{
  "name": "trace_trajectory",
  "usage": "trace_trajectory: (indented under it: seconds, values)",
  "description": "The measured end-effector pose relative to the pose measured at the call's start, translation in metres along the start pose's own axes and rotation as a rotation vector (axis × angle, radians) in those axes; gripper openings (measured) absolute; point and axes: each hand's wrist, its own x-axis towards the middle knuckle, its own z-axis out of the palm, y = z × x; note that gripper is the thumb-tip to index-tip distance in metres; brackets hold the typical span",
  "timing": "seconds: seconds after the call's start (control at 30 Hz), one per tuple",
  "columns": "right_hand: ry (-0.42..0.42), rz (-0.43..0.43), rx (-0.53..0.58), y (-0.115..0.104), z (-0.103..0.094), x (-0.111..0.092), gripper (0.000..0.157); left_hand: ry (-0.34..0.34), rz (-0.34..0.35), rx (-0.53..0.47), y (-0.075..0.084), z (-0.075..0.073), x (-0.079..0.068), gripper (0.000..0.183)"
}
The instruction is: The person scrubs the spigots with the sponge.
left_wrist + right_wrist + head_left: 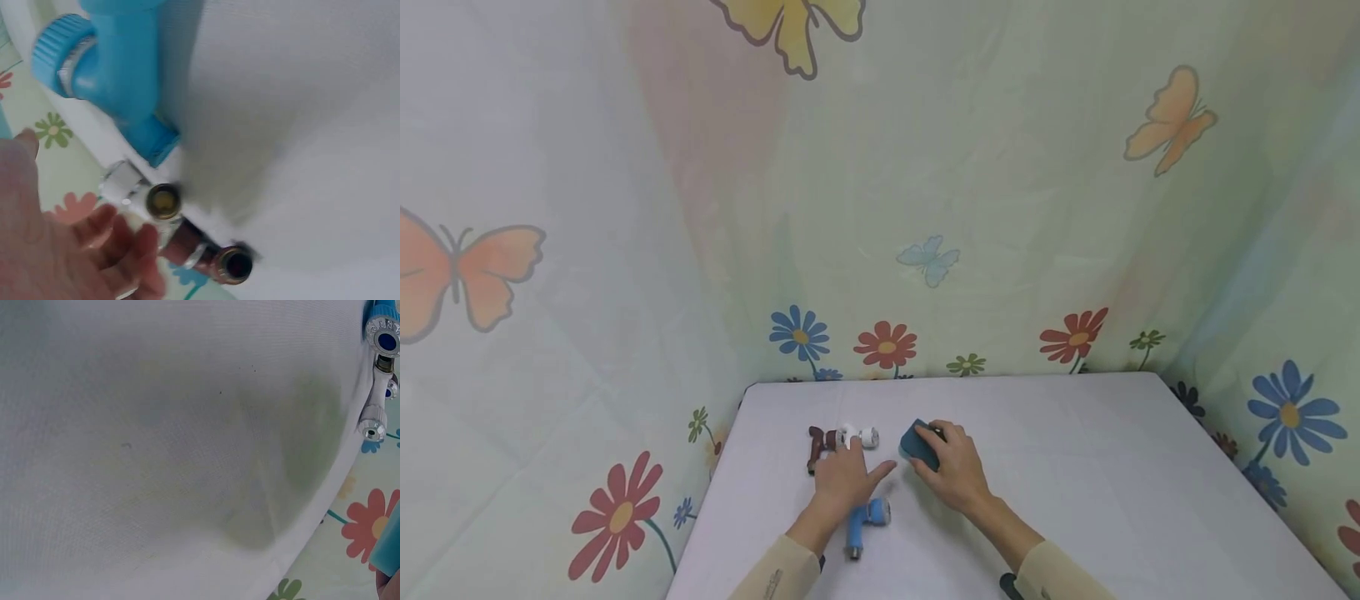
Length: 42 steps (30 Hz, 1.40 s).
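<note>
My left hand point(842, 479) reaches over a white L-shaped fitting point(869, 437), thumb stretched out to the side; in the left wrist view its loosely bent fingers point(128, 250) are close to the fittings and hold nothing. Against the white one lies a maroon fitting point(815, 448) with a metal end. Nearer to me, below the left hand, is a blue fitting point(856, 533) with a ribbed cap and a metal tip. To the right, my right hand point(957, 473) grips a teal block point(917, 445) between thumb and fingers. Only a teal corner shows in the right wrist view.
All of this is on a table with a white cloth point(1097, 483), whose far edge meets a curtain point(1000, 292) printed with flowers and butterflies. More such curtain hangs at the left and right sides.
</note>
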Motion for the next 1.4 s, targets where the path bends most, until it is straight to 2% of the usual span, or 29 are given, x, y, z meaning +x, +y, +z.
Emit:
trace_trajectory:
  seconds: [0.13, 0.23, 0.37, 0.57, 0.7, 0.87, 1.07, 1.3, 1.4]
  values:
    - [-0.007, 0.007, 0.002, 0.0, 0.001, -0.001, 0.057, 0.124, 0.052, 0.054, -0.003, 0.009, 0.008, 0.081]
    - [-0.006, 0.005, 0.005, 0.0, 0.001, -0.002, 0.057, 0.161, 0.073, 0.065, -0.005, 0.016, 0.017, 0.075]
    - [0.006, 0.0, -0.003, 0.001, 0.001, -0.001, 0.057, 0.144, 0.069, 0.088, -0.003, 0.022, 0.027, 0.071]
    - [0.022, -0.01, -0.001, 0.003, 0.003, -0.001, 0.057, 0.041, 0.041, 0.165, 0.001, 0.023, 0.035, 0.075]
    - [0.026, -0.012, 0.002, 0.003, 0.004, -0.002, 0.056, 0.024, 0.056, 0.156, 0.002, 0.025, 0.037, 0.064]
    - [0.005, 0.004, 0.012, 0.003, 0.007, -0.002, 0.057, 0.061, 0.088, 0.151, -0.001, 0.032, 0.039, 0.054]
    - [-0.007, 0.011, 0.014, 0.002, 0.008, -0.002, 0.056, 0.099, 0.091, 0.126, -0.002, 0.038, 0.042, 0.061]
    - [0.022, -0.013, 0.03, 0.004, 0.007, -0.003, 0.055, 0.124, 0.065, 0.043, 0.003, 0.036, 0.044, 0.058]
    - [0.039, -0.015, 0.032, 0.005, 0.006, -0.002, 0.055, 0.155, 0.072, -0.054, 0.007, 0.032, 0.045, 0.057]
